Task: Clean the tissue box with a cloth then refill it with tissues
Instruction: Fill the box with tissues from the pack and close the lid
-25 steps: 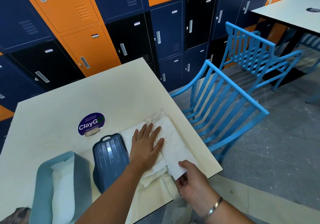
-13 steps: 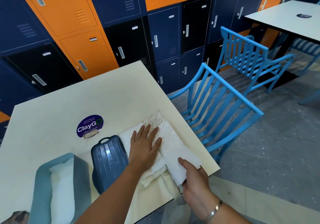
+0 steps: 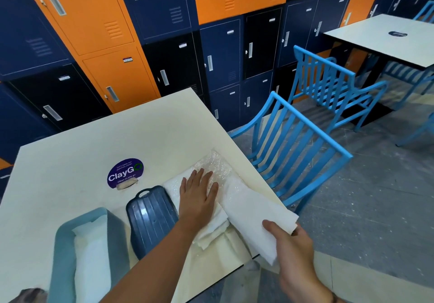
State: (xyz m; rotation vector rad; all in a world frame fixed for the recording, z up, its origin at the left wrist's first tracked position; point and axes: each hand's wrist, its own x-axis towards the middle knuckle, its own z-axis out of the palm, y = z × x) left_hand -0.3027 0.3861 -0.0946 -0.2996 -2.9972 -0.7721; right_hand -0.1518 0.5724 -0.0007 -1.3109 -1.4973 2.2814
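The light blue tissue box [image 3: 63, 251] stands open at the near left of the table, with white tissues [image 3: 91, 258] lying inside it. Its dark blue ribbed lid [image 3: 151, 218] lies beside it. My left hand [image 3: 197, 197] presses flat on a clear plastic tissue pack [image 3: 218, 169] and the stack of white tissues. My right hand [image 3: 291, 244] grips a wad of white tissues [image 3: 256, 218] that comes out of the pack over the table's near right edge.
A cream table [image 3: 117, 138] carries a purple ClayGo sticker [image 3: 125, 173]. A blue slatted chair [image 3: 298, 148] stands close on the right, and another chair [image 3: 333, 87] and a second table [image 3: 385, 37] are beyond. Orange and navy lockers [image 3: 141, 33] fill the back.
My right hand has drawn the wad of tissues further out of the pack, toward the near right past the table's edge. My left hand stays pressed on the pack.
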